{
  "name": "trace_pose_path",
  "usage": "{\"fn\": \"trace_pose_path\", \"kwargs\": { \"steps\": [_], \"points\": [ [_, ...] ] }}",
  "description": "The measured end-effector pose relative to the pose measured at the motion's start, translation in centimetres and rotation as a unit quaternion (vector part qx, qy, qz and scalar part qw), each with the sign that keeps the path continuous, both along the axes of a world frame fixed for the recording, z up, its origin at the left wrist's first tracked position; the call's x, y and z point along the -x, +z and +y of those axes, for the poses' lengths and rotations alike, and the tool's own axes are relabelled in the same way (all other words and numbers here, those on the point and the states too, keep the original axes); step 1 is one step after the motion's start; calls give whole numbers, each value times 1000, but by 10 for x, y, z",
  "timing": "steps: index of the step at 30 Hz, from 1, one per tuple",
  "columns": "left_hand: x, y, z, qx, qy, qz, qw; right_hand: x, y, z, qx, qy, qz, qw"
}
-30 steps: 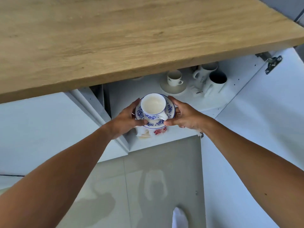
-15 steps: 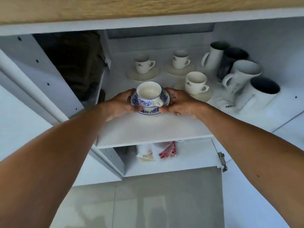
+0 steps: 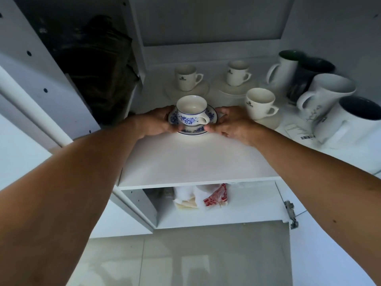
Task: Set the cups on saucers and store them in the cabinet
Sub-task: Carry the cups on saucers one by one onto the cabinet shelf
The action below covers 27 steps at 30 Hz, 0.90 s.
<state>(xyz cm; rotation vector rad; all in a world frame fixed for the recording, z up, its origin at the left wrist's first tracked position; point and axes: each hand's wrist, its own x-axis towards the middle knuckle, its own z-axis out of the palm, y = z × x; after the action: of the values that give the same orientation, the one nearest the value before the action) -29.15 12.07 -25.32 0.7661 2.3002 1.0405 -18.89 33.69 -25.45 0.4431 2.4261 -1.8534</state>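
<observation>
A blue-and-white floral cup [image 3: 191,110] stands upright on a matching saucer [image 3: 212,115], its handle toward the right. My left hand [image 3: 157,121] grips the saucer's left rim and my right hand [image 3: 233,124] grips its right rim. The saucer sits at or just above the white cabinet shelf [image 3: 195,162]; I cannot tell whether it touches. Behind it stand three plain white cups on saucers: one at back left [image 3: 186,78], one at back middle [image 3: 237,73], one to the right [image 3: 260,104].
Several tall mugs [image 3: 325,96] crowd the shelf's right side, beside a paper label [image 3: 299,132]. A lower shelf holds folded cloth and a red-and-white packet [image 3: 216,198]. A door hinge [image 3: 290,213] sticks out at lower right. A dark compartment opens at left.
Both hands have carried the cup and saucer from below the wooden counter up into the cabinet and over the shelf, a little farther in than half a second ago.
</observation>
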Motion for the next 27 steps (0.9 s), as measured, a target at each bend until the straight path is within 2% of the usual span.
{"fn": "trace_pose_path", "kwargs": {
  "steps": [4,10,13,16,18,21,24,27],
  "points": [
    [6,-2,-1,27,-5,18,999,-2,1,-1,0,-12,-1,1000],
    [9,-11,-3,16,9,9,1000,-5,-6,-2,-7,-47,12,999],
    [5,-11,-2,1,46,8,999,-10,-7,-2,-10,-61,6,998],
    [-12,-9,-6,35,108,50,992,-26,-3,-1,-24,-68,-3,997],
    [-25,-11,-14,67,134,74,986,-43,2,-2,-68,-59,-2,996],
    [-51,-5,-23,136,135,88,977,-75,14,-7,-189,-12,-10,982],
    [-86,17,-29,206,94,110,968,-112,33,-16,-257,34,-37,965],
    [-117,41,-43,258,37,143,955,-149,58,-27,-354,86,-87,927]
  ]
}}
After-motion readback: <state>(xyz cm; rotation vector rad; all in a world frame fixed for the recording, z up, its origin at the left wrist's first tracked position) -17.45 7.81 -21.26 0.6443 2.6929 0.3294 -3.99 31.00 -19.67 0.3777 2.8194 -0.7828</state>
